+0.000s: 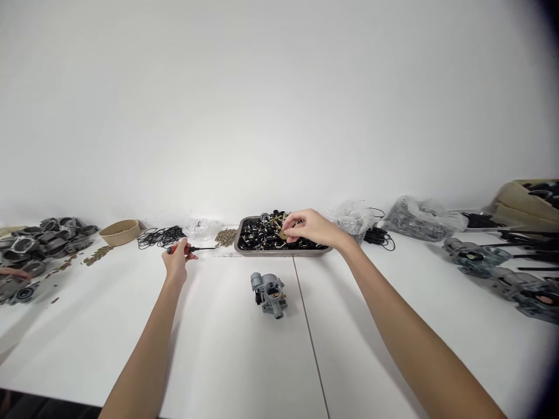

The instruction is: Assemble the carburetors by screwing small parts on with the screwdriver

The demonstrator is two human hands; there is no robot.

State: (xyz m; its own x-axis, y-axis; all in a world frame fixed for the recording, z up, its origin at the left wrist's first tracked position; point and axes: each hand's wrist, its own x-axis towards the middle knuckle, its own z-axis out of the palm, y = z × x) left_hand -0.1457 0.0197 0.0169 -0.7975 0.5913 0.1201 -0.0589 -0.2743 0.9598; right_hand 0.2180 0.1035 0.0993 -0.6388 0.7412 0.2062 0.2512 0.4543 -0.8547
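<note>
My left hand [175, 260] is closed around the red and black handle of a screwdriver [198, 249]. Its thin shaft points right, with the tip near a heap of small brass-coloured screws [226, 237]. Over a metal tray [279, 253] of mixed black and brass-coloured small parts [262, 233], my right hand [308, 226] pinches a small flat brass-coloured plate [283, 235] between thumb and fingers. A grey metal carburetor [269, 294] lies by itself on the white table in front of the tray, touched by neither hand.
Grey metal castings [52, 238] are piled at the left, beside another person's hand [13, 272]. A tan bowl [120, 233], black rubber rings [161, 237] and plastic bags of parts [421, 218] line the wall. More carburetors [519, 285] with black cables lie at right.
</note>
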